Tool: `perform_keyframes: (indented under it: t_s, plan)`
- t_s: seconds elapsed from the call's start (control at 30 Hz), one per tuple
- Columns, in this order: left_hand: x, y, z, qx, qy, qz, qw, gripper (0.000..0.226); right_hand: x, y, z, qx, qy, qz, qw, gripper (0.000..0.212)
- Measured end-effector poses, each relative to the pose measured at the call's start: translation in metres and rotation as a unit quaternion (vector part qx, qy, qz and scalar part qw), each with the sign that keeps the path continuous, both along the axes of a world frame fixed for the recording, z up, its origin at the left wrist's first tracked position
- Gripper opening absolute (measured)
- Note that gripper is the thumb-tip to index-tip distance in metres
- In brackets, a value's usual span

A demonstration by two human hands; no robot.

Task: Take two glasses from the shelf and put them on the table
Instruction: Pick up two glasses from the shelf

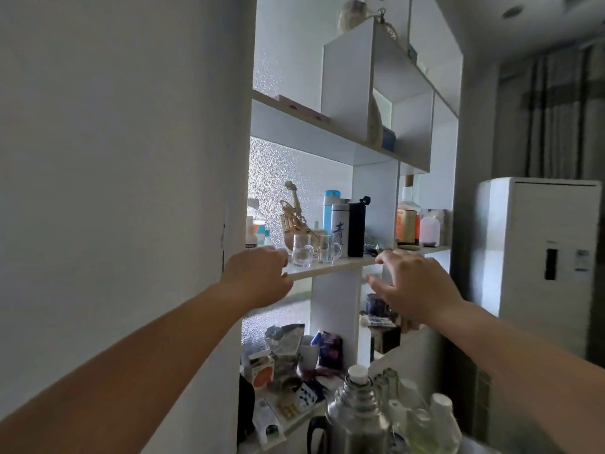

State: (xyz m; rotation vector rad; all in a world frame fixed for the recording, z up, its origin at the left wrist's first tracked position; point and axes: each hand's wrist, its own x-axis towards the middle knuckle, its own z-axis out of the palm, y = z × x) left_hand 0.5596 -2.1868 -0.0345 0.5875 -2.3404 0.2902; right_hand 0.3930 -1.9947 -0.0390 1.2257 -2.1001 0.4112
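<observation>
Two small clear glasses with handles stand side by side on the middle shelf [330, 268]: the left glass [302, 251] and the right glass [326, 249]. My left hand [257, 276] is raised at the shelf's front edge, just left of the left glass, with its fingers curled and nothing in them. My right hand [411, 285] hovers at the shelf edge to the right of the right glass, fingers spread and empty. Neither hand touches a glass.
Behind the glasses stand a gold ornament [293, 213], a white tumbler [339, 231], a blue bottle [330, 208] and a black flask [357, 229]. A steel thermos [358, 417] and bottles crowd the lower shelf. A white wall [114, 158] is left, a standing air conditioner [540, 250] right.
</observation>
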Motion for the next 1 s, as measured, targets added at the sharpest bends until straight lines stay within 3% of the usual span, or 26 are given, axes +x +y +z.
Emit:
perform_keyframes:
  t_s: [0.33,0.8,1.0]
  plan:
    - [-0.079,-0.059,0.011,0.051,0.011,-0.04,0.998,0.028,-0.067,-0.071,0.005,-0.013,-0.032,-0.008,0.999,0.046]
    - [-0.15,-0.091,0.006,0.136,0.053,0.0,0.989,0.035,-0.134,-0.155,-0.007,-0.025,-0.122,-0.02,0.992,0.049]
    - [-0.183,-0.098,0.0,0.164,0.117,0.007,0.979,0.037,-0.162,-0.182,-0.013,-0.049,-0.168,-0.022,0.984,0.053]
